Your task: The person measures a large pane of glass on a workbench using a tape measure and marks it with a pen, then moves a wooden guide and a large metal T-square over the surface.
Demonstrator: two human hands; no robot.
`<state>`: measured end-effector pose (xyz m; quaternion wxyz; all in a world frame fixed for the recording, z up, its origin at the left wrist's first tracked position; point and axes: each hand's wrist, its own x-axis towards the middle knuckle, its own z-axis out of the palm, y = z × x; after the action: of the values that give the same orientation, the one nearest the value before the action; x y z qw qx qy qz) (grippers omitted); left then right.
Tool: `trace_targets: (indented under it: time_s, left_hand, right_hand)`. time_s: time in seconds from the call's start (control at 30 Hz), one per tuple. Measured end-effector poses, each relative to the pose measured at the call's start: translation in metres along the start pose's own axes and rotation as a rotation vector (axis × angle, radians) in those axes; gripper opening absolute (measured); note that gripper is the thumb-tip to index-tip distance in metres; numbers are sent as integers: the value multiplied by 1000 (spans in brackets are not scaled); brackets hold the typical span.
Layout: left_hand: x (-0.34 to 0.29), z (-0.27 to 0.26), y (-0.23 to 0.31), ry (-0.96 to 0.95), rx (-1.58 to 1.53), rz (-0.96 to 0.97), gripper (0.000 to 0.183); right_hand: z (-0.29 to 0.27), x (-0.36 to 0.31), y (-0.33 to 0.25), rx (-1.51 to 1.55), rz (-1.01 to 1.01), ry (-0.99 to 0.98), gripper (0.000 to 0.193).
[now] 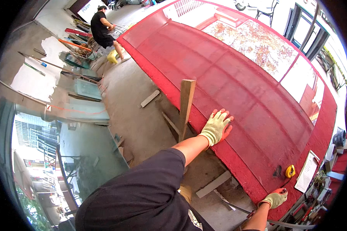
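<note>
Gloved hands [216, 128] at red table [323, 136]

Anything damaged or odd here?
Yes: a dark, ragged mark on the red table, beside the yellow tape measure, stands out against the red; stain or scrap, I can't tell. The white wall patch has jagged edges, like peeled paint.

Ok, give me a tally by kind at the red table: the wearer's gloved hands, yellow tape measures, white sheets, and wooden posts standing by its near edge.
Gloved hands: 2 (left hand, right hand)
Yellow tape measure: 1
White sheet: 1
Upright wooden post: 1
Total: 5
</note>
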<state>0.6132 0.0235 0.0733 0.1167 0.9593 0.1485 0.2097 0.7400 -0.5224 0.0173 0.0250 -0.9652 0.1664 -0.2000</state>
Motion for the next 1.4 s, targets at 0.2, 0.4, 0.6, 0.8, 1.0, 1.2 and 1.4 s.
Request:
trace_targets:
  time_s: [0.2,0.4,0.6,0.8,1.0,1.2,1.4]
  left_hand:
    - [-3,0,-2,-30,-9,-19,47]
    - [-3,2,-3,-23,-20,-19,47]
    - [-2,1,-1,-36,-34,-24,47]
    - [-4,2,-3,-30,-31,-23,47]
    - [-3,3,-3,-27,-19,-17,47]
    - [-4,4,-3,-37,-11,-23,48]
    - [-3,5,-4,-58,-33,-38,49]
  right_hand:
    - [-21,-3,-21,9,27,-42,36]
    - [-13,-2,-13,20,24,-2,32]
    - [1,1,1,24,-30,61,30]
    - [-13,-3,-11,35,4,1,35]
    - [0,0,0,24,-26,45,31]
    - [-3,0,-3,19,30,-18,36]
    - [4,1,3,17,-2,16,33]
